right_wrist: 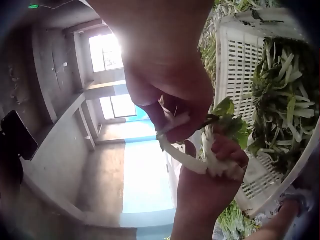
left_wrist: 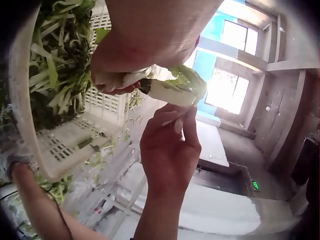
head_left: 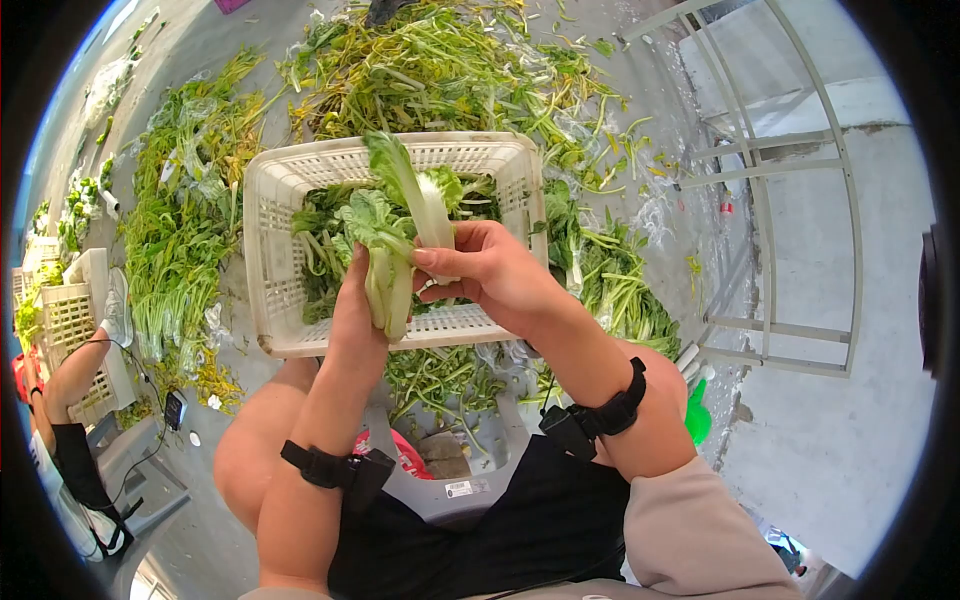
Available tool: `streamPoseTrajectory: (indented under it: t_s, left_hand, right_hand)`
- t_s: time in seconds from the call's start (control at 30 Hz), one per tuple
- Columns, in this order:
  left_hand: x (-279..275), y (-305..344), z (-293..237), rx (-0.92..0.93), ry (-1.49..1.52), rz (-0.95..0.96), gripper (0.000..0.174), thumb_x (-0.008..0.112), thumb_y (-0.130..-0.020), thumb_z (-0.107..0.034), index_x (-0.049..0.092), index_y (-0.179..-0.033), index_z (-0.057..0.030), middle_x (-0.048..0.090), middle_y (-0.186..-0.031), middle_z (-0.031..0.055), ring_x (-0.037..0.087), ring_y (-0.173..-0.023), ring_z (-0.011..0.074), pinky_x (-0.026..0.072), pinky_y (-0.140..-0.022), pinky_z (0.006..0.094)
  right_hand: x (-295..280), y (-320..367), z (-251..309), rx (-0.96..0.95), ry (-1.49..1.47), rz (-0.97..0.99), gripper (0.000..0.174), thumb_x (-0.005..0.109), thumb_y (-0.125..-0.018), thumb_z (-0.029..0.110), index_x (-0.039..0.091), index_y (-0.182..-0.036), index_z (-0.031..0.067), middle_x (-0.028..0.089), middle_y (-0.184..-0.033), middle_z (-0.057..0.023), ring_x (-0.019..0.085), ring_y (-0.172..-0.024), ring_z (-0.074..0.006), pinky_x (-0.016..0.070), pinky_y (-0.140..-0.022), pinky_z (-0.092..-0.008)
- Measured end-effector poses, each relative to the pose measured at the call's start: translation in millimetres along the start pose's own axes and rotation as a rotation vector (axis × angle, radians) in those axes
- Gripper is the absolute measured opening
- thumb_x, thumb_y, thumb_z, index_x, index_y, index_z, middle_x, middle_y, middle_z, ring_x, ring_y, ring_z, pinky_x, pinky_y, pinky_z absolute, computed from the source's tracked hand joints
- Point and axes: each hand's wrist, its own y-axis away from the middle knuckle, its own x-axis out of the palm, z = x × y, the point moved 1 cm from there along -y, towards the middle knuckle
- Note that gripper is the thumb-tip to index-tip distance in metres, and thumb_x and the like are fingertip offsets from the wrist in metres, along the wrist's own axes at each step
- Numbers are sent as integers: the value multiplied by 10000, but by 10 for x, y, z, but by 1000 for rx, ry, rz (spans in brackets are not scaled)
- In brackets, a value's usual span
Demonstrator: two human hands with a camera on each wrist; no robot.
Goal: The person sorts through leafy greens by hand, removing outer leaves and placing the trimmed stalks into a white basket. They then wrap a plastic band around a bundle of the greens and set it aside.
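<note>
A leafy green with white stalks is held up over a white plastic basket that is partly filled with trimmed greens. My left hand grips the bunch near its base from below. Beside it, my right hand pinches one outer white stalk, bent away from the bunch. The left wrist view shows the left hand under the stalk, with the basket behind. In the right wrist view the right hand pinches the pale stalk above the left hand.
Heaps of loose greens cover the floor left of and behind the basket, more at its right. A grey metal rack stands on the right. Another person's arm and more white baskets are at far left. A green bottle lies by my right knee.
</note>
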Motion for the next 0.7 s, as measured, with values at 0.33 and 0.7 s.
streamPoseTrajectory:
  t_s: [0.33, 0.7]
  left_hand:
    - [104, 26, 113, 1, -48, 12, 367, 583, -1005, -457, 584, -1084, -98, 552, -830, -15, 495, -688, 91, 422, -593, 265]
    - [-44, 22, 18, 99, -56, -235, 382, 610, -996, -437, 558, -1120, -80, 479, -714, -31, 453, -574, 78, 408, -553, 247]
  right_hand:
    - [-26, -177, -220, -243, 357, -190, 199, 662, -926, 83, 677, -1050, -71, 704, -874, -93, 673, -715, -136, 568, -661, -291]
    - [-92, -113, -66, -154, 152, -416, 181, 706, -935, 193, 686, -1019, 34, 686, -911, -40, 682, -814, -134, 581, -735, -294]
